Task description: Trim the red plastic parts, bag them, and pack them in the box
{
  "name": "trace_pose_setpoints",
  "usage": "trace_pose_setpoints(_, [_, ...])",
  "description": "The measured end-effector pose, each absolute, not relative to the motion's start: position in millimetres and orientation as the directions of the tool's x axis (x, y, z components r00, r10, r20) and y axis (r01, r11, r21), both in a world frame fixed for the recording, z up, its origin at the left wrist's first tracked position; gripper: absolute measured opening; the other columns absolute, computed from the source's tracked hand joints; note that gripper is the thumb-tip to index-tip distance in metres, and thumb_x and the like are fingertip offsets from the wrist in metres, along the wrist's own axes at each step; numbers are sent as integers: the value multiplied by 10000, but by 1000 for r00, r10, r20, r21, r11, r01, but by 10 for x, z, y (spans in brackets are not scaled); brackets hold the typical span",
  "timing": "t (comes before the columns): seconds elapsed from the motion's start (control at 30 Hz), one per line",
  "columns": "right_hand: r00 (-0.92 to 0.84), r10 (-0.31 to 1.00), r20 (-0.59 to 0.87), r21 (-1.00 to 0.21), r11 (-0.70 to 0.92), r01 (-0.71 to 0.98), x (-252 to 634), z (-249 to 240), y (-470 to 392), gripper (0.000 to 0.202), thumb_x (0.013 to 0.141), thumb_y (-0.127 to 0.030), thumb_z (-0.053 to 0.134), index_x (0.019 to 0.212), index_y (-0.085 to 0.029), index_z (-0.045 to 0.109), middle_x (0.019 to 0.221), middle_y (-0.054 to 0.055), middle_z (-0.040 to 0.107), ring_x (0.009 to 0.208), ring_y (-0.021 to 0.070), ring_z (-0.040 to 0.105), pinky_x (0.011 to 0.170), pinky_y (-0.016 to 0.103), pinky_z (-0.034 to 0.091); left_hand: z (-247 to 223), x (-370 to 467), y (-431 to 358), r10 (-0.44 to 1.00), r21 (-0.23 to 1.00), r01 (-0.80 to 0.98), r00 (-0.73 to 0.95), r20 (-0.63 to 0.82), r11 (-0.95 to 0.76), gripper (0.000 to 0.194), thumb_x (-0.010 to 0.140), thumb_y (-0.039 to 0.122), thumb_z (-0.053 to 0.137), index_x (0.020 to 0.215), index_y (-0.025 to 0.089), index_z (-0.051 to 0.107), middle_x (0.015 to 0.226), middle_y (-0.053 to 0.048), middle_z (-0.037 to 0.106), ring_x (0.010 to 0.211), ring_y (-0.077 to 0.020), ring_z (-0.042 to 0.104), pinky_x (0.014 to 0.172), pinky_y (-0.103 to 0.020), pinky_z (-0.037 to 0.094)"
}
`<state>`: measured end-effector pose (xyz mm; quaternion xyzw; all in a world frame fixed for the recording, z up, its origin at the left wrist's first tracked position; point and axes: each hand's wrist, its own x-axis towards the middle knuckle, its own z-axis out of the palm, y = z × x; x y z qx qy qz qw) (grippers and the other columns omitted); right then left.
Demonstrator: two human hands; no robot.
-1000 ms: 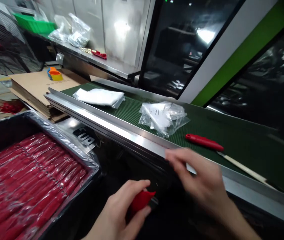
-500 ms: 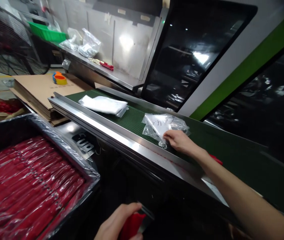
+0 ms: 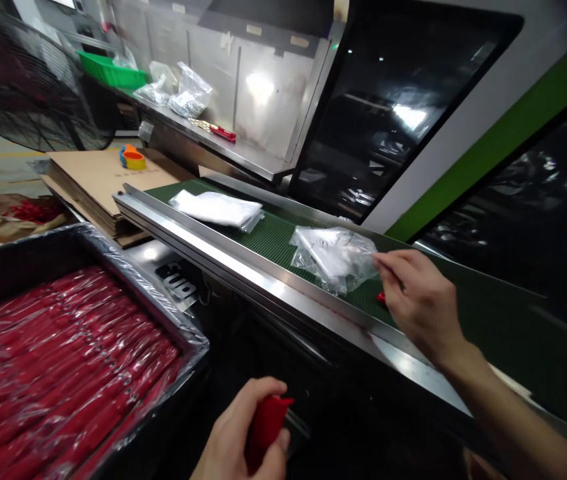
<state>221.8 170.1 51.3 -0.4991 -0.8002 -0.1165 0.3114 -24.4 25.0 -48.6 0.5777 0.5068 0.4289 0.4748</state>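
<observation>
My left hand (image 3: 246, 430), low in the middle, is closed around a red plastic part (image 3: 266, 427) with a pointed end; most of it is hidden by the fingers. My right hand (image 3: 418, 297) is over the green conveyor belt (image 3: 278, 233), its thumb and forefinger pinched at the right edge of a clear plastic bag (image 3: 336, 257). That bag lies crumpled on the belt, with white paper or film bearing handwriting. Partly covered by the right hand, a small red piece (image 3: 382, 298) rests on the belt. Farther left lies a folded white bag stack (image 3: 218, 208).
A black-lined box (image 3: 198, 343) of film-wrapped red parts (image 3: 73, 360) stands at left. Flat cardboard (image 3: 98, 173) carries an orange tape roll (image 3: 133, 159). A metal rail (image 3: 273, 287) edges the belt. Behind are a steel shelf (image 3: 258, 160) and a fan (image 3: 28, 87).
My right hand has moved from the bag's lower front to its right edge, uncovering the bag's front. The left hand has risen slightly with the red part. The view has shifted a little.
</observation>
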Motion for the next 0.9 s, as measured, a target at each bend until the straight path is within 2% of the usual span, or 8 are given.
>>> trace_pose_setpoints(0.1, [-374,739,560,-254,583,772,1928,434,1086,205,940,-216,526,1107,-230,644,983,62,674,884,183,643,804,312,526,-380,-161,199,996,996,-39,-7,-83,83,297,848,302,614,1124,290,506,893,16,614,703,-100,574,641,-182,483])
trace_pose_setpoints(0.13, [-375,789,486,-431,590,682,1828,383,892,162,931,-203,547,1055,-246,641,944,37,679,848,161,649,772,270,530,-335,-131,184,994,986,-128,0,-106,105,335,822,321,661,1113,285,500,915,17,607,682,-88,546,626,-181,467])
trace_pose_setpoints(0.23, [-408,903,137,-824,332,459,1600,215,455,130,949,-270,530,889,-244,643,842,8,669,748,132,640,675,213,516,-210,-51,147,978,921,-331,93,-186,207,460,700,340,809,1046,258,516,897,28,601,682,-74,517,641,-181,449])
trace_pose_setpoints(0.3, [-355,934,-44,-909,110,403,1536,129,303,226,959,-362,514,834,-231,648,810,6,658,732,128,626,664,203,499,-164,-18,131,960,883,-378,131,-247,278,453,696,328,821,1021,238,518,856,31,596,726,-84,539,690,-187,461])
trace_pose_setpoints(0.43, [-148,977,-152,-917,-83,391,1577,5,198,303,947,-465,521,817,-223,647,728,-9,615,661,117,569,589,195,451,-199,6,127,935,887,-303,179,-306,348,301,830,279,680,1024,226,456,794,43,564,629,-65,505,590,-176,426])
trace_pose_setpoints(0.67, [-31,964,265,-779,233,583,1676,-90,161,139,949,-307,556,1063,-246,605,974,14,604,868,126,585,761,224,479,-379,64,148,983,986,28,77,-167,165,327,870,171,569,1140,280,421,824,63,541,685,-76,523,657,-194,462])
trace_pose_setpoints(0.83, [-369,914,165,-781,350,517,1632,73,129,86,966,-263,541,998,-246,618,845,-38,633,725,79,602,662,194,477,-492,70,83,948,916,325,286,141,-234,596,830,77,522,1342,322,342,1050,-3,595,881,-133,604,791,-268,494])
trace_pose_setpoints(0.9, [-357,915,187,-790,356,499,1656,103,77,103,968,-219,527,956,-252,624,847,-54,658,721,67,617,649,177,476,-550,58,91,935,898,347,316,160,-271,667,798,44,522,1375,318,325,1118,-23,583,961,-152,598,841,-288,485])
